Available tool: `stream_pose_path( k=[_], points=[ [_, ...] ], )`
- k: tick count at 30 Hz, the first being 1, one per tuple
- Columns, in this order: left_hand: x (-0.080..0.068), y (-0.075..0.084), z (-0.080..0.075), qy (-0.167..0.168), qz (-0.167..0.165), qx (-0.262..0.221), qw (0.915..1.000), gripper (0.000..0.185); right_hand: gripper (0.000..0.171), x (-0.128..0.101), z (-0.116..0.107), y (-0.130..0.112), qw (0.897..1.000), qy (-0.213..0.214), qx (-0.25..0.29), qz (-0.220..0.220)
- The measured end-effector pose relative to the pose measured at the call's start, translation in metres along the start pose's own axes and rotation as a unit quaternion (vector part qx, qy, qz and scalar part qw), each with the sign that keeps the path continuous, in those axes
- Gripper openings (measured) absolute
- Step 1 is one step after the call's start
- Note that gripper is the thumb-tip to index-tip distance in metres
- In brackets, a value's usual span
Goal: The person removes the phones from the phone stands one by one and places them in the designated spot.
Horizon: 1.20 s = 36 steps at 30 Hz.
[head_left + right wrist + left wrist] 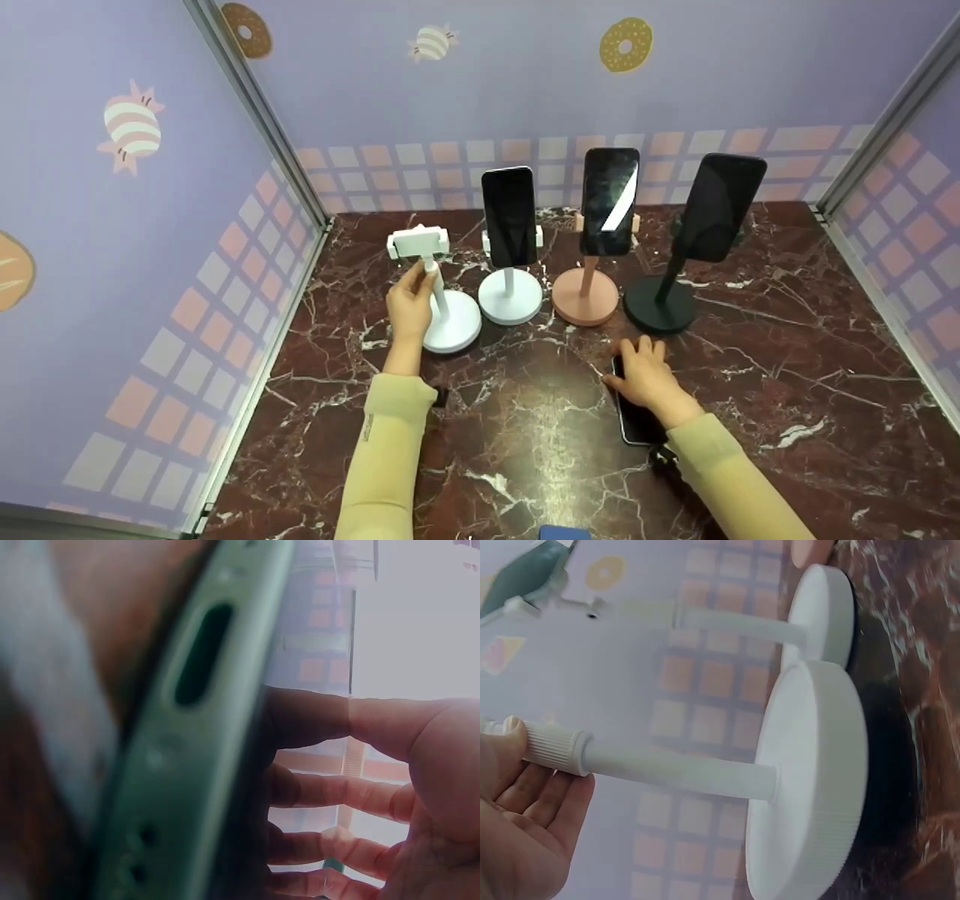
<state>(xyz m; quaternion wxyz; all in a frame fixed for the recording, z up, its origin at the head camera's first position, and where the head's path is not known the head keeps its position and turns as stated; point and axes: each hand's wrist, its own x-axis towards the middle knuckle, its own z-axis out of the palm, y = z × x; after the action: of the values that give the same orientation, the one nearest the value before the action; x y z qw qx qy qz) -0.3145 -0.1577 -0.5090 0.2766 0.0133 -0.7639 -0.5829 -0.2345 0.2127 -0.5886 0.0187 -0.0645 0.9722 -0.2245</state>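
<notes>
My left hand point(415, 289) grips the thin stem of an empty white phone stand point(452, 324), whose clamp point(418, 241) holds nothing. In the left wrist view my fingers point(525, 802) pinch the ribbed collar point(553, 746) above the round base point(810, 780). My right hand point(639, 360) lies over the top of a dark phone point(636, 426) that is flat on the marble table point(787, 360). Close up, my fingers point(337, 795) curl round the phone's edge point(187, 735), where its port shows.
Three more stands are in a row behind: white point(510, 296), pink point(585, 298) and black point(660, 304), each with a dark phone clamped upright. Patterned walls close in the left, back and right. A blue object point(564, 532) sits at the near edge.
</notes>
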Motion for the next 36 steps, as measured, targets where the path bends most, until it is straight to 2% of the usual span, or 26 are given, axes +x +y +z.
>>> stream_pose_path(
  k=[5,15,25,36],
  points=[
    [0.016,-0.009,0.002,0.000,-0.020,0.012,0.9997,0.033,0.048,0.000,0.001,0.001,1.000,-0.003,-0.003,0.000],
    [0.035,-0.024,0.003,0.001,-0.020,0.047,0.9987,0.035,0.048,0.001,0.000,-0.001,1.000,-0.005,0.000,0.010],
    [0.042,-0.032,0.009,-0.002,-0.052,0.030,0.9982,0.035,0.048,0.000,0.000,0.001,1.000,-0.002,0.000,0.006],
    [0.041,-0.029,0.010,-0.001,-0.049,0.018,0.9986,0.033,0.050,0.000,0.001,0.001,1.000,0.001,-0.001,0.003]
  ],
)
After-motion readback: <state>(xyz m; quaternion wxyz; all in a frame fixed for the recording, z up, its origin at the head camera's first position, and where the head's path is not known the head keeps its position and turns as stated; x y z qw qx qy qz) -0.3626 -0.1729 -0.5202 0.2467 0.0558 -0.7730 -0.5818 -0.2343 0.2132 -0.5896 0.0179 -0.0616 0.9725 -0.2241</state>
